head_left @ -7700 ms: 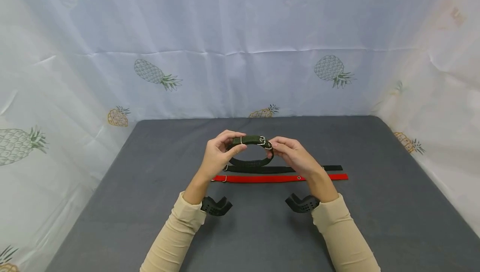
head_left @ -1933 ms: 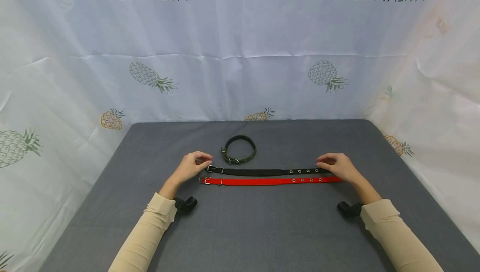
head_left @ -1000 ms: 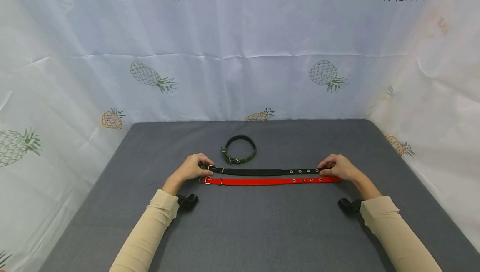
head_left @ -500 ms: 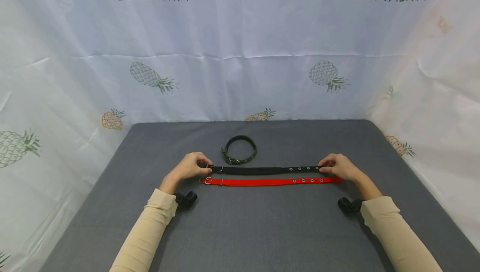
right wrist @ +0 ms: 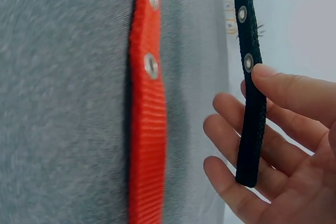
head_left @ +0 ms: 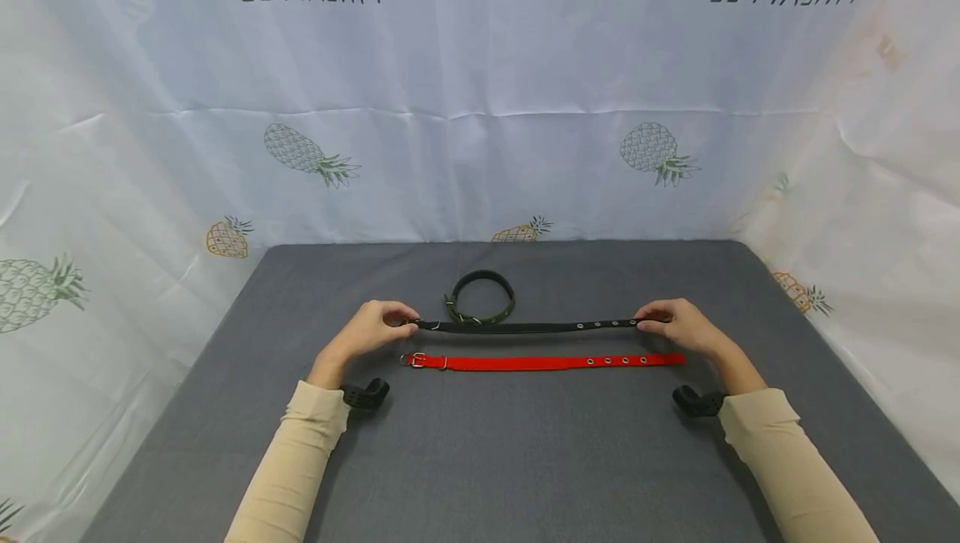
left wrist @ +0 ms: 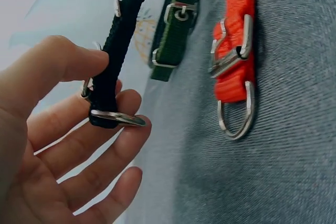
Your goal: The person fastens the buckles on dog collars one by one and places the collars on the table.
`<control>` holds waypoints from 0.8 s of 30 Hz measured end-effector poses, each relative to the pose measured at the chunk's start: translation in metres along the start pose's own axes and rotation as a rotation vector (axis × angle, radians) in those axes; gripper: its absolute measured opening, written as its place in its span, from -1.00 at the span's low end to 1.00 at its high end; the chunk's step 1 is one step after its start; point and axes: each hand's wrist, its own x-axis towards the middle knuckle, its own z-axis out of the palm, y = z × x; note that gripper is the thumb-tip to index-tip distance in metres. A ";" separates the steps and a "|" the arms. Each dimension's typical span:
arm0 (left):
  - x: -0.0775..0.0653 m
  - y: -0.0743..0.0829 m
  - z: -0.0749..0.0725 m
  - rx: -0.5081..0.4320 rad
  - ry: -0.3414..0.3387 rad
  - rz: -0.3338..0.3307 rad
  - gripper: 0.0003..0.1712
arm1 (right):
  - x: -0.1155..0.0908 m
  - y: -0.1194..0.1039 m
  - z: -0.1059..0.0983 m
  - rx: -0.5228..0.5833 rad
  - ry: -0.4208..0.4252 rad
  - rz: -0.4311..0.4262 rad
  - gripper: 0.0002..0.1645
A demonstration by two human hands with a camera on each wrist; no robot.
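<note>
A black collar [head_left: 510, 328] is stretched out nearly straight between my two hands, raised off the table. My left hand [head_left: 369, 328] pinches its buckle end; in the left wrist view the thumb presses the black strap [left wrist: 119, 40] and a metal D-ring [left wrist: 118, 117] hangs below. With thumb and fingers my right hand [head_left: 681, 326] pinches the eyelet end, whose tip [right wrist: 248, 169] hangs free across the palm. Nearer the person, a red collar [head_left: 517, 364] lies flat and straight on the table. Behind the black one, a dark green collar [head_left: 483, 276] lies buckled into a ring.
Grey cloth [head_left: 495, 451] covers the table. A white curtain [head_left: 480, 168] printed with pineapples hangs at the back and along both sides. Black devices [head_left: 366, 394] are strapped at both wrists.
Earlier both hands held the green collar; it now lies as a ring on the table. The hands moved apart, took the black collar by its ends and lifted it away from the red one.
</note>
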 end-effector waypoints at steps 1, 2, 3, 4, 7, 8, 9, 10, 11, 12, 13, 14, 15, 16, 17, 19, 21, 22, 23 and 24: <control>-0.001 0.000 -0.001 -0.001 0.006 0.006 -0.73 | 0.000 -0.001 -0.001 0.002 -0.001 0.004 -0.72; -0.002 0.001 -0.002 -0.006 0.014 0.006 -0.73 | 0.000 -0.002 -0.002 0.003 -0.001 0.007 -0.72; -0.003 0.001 -0.003 -0.014 0.021 0.005 -0.73 | -0.001 -0.003 -0.003 0.007 -0.006 0.006 -0.71; -0.004 0.002 -0.004 -0.023 0.027 0.006 -0.73 | -0.002 -0.004 -0.004 0.012 -0.010 0.006 -0.70; -0.007 0.003 -0.006 -0.048 0.049 0.006 -0.74 | -0.004 -0.007 -0.007 0.042 -0.015 0.010 -0.68; -0.007 0.003 -0.006 -0.058 0.059 0.005 -0.74 | -0.005 -0.008 -0.008 0.050 -0.014 0.005 -0.67; -0.008 0.004 -0.007 -0.064 0.067 0.007 -0.74 | -0.006 -0.010 -0.009 0.056 -0.009 0.002 -0.66; -0.008 0.004 -0.007 -0.072 0.076 0.008 -0.74 | -0.006 -0.010 -0.009 0.058 -0.001 0.003 -0.66; -0.008 0.005 -0.007 -0.081 0.086 0.010 -0.74 | -0.007 -0.011 -0.010 0.059 0.010 0.004 -0.65; -0.008 0.006 -0.007 -0.092 0.097 0.012 -0.73 | -0.007 -0.012 -0.010 0.054 0.020 0.001 -0.65; -0.008 0.007 -0.008 -0.103 0.108 0.014 -0.72 | -0.007 -0.013 -0.011 0.050 0.032 0.002 -0.65; -0.008 0.007 -0.008 -0.115 0.118 0.015 -0.71 | -0.008 -0.013 -0.011 0.046 0.042 0.000 -0.65; -0.008 0.008 -0.008 -0.123 0.128 0.017 -0.70 | -0.008 -0.014 -0.012 0.043 0.052 0.004 -0.65; -0.008 0.009 -0.008 -0.124 0.140 0.021 -0.70 | -0.008 -0.015 -0.012 0.042 0.062 0.007 -0.65; -0.009 0.010 -0.008 -0.122 0.151 0.027 -0.69 | -0.008 -0.015 -0.012 0.042 0.072 0.007 -0.65; -0.009 0.012 -0.008 -0.106 0.170 0.036 -0.69 | -0.009 -0.017 -0.013 0.041 0.090 0.004 -0.65; -0.008 0.015 -0.007 -0.085 0.190 0.045 -0.69 | -0.009 -0.018 -0.013 0.036 0.106 -0.002 -0.65; -0.008 0.016 -0.007 -0.073 0.199 0.047 -0.69 | -0.009 -0.018 -0.013 0.035 0.114 -0.004 -0.65; -0.007 0.018 -0.007 -0.066 0.208 0.048 -0.69 | -0.009 -0.019 -0.013 0.034 0.122 -0.007 -0.65; -0.007 0.020 -0.006 -0.060 0.217 0.049 -0.69 | -0.009 -0.020 -0.013 0.034 0.130 -0.011 -0.66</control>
